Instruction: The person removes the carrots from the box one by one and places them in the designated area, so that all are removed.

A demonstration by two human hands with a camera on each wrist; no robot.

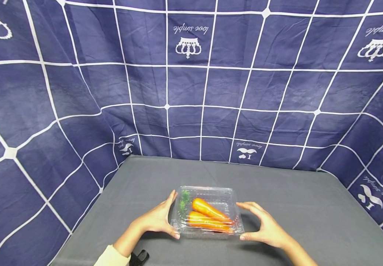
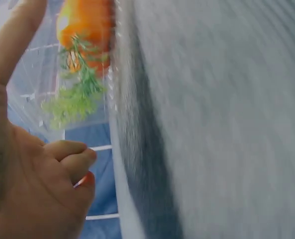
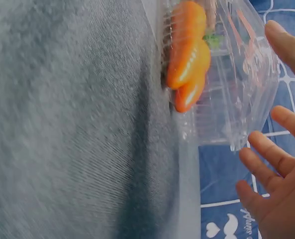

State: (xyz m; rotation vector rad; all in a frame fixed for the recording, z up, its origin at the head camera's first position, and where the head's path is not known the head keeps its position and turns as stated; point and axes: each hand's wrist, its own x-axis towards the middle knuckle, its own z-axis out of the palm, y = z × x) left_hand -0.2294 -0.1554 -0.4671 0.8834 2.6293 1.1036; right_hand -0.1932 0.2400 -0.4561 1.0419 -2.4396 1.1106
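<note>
On the table (image 1: 297, 199), a container (image 1: 224, 197) holds 2 carrots (image 1: 209, 210); curtain (image 1: 224, 88) behind.

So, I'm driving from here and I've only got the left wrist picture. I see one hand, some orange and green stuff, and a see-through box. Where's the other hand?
Observer: The right hand is at the right side of the clear plastic food box, across from the left hand.

Operator: Ooh! The orange gets chopped off at the top of my picture. How many carrots are in there?

Observer: The head view shows two carrots.

Operator: And does the blue cloth have any pictures on it? I only get white lines.

Observer: Yes, in the head view the blue cloth has a white crown printed on it, upside down.
</note>
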